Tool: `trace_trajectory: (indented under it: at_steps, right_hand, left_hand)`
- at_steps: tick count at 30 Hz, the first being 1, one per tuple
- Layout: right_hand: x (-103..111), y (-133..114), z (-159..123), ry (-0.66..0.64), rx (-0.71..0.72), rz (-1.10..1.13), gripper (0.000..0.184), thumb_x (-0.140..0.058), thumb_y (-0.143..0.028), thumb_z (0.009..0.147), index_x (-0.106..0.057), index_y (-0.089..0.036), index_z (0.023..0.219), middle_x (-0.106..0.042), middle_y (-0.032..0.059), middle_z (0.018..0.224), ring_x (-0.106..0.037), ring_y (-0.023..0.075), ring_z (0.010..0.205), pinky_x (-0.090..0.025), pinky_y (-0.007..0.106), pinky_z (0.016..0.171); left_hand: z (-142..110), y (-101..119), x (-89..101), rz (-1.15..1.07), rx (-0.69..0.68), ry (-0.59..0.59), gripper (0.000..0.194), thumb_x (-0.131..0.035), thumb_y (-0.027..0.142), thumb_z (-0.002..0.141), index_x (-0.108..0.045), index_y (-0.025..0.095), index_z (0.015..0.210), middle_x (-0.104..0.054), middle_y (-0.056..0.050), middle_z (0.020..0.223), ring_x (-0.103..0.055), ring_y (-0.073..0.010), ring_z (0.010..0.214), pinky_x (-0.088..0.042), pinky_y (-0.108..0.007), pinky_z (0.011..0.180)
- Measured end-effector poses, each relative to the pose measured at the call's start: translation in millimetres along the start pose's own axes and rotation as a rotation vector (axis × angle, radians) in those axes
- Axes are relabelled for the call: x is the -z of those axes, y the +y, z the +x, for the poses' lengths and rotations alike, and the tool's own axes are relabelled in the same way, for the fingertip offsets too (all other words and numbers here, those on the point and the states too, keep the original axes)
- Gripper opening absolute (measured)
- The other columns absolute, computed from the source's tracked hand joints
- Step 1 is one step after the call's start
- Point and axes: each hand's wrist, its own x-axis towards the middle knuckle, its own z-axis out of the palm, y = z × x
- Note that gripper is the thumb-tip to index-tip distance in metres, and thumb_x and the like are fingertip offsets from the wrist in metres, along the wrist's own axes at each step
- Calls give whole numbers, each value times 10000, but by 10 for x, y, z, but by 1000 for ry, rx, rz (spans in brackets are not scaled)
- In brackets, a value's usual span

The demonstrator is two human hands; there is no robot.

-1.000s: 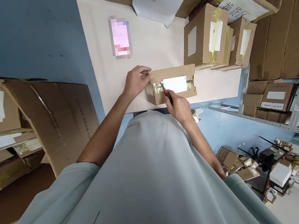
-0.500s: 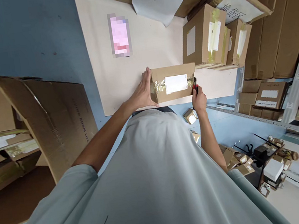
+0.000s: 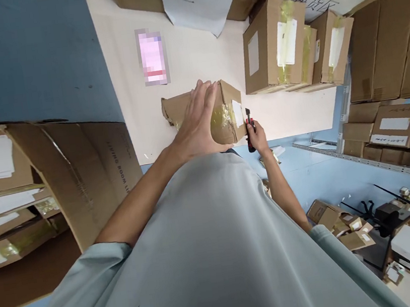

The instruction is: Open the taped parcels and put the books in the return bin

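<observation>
Brown oblong cardboard box (image 3: 223,107) is at the near edge of the white table (image 3: 195,56). Versus half a second ago: it's been rotated, so an end with glossy yellowish tape (image 3: 226,117) now shows and the white paper label (image 3: 237,113) has swung toward the table's right side. I've got the left hand (image 3: 197,124) spread wide, gripping across the box, thumb on the table's near side. Right hand (image 3: 258,137) is curled round a red-and-black utility knife (image 3: 250,142) at the table's near edge, blade out; can't tell if it touches cardboard. Net, as I read it: taped end is exposed to the blade, left hand steadying
</observation>
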Motion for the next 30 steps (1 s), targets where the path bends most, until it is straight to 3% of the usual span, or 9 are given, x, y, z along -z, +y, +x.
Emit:
trace_trajectory:
  at_steps: [3,6,10,13,17,26,30]
  right_hand:
    - [91,29,28,41,-90,-14,430,-408,-568,1122,-652,-230,1227,-830,113,1110,-748,223,852,-617,375,903]
    - [394,-28,-74,43,-76,-1,444,-403,-550,1139,-645,-233,1334,-858,124,1177,-782,234,777,-634,410,919]
    - [870,-347,-409,23,-18,48,526,-474,-597,1128,-628,-271,1512,-879,85,1163,-820,277,773,-668,460,910]
    - [1067,-670,-673,-1,44,27,521,-508,-552,1122,-641,-339,1579,-871,73,1246,-852,347,1003,-672,507,954]
    - [1046,-970,-824,-73,101,-44,512,-513,-475,1110,-664,-379,1590,-849,76,1316,-817,406,1184,-658,558,1002]
    - [831,-1008,-746,-79,13,-137,641,-324,-528,1177,-490,-250,1731,-840,203,1175,-822,447,1073,-630,670,987]
    - [799,-1134,-652,-47,-51,-195,590,-294,-485,1203,-504,-254,1703,-825,209,1146,-826,421,1089,-628,627,1006]
  left_hand:
    - [75,130,-210,54,-24,-43,1323,-772,1015,767,-298,346,1805,-207,-120,1929,-27,-552,1786,-56,-793,1449]
    - [121,179,-415,108,-2,-66,1264,-696,1029,822,-320,312,1793,-167,-117,1945,14,-537,1791,-34,-791,1447]
    - [177,156,-571,125,46,-30,1197,-683,1019,832,-419,309,1758,-228,-129,1933,-18,-545,1788,-39,-811,1432]
    - [202,130,-624,124,76,36,979,-590,924,979,-456,335,1751,-287,-107,1918,-87,-493,1800,-69,-784,1440]
    - [229,128,-692,163,78,76,820,-498,829,1080,-480,352,1747,-328,-79,1907,-144,-448,1804,-83,-753,1452]
    - [324,192,-914,148,46,60,744,-483,749,1122,-457,356,1753,-332,-77,1905,-164,-423,1804,-87,-755,1453]
    - [374,208,-1064,118,48,55,733,-437,734,1140,-459,320,1744,-315,-86,1911,-155,-397,1810,-54,-713,1474]
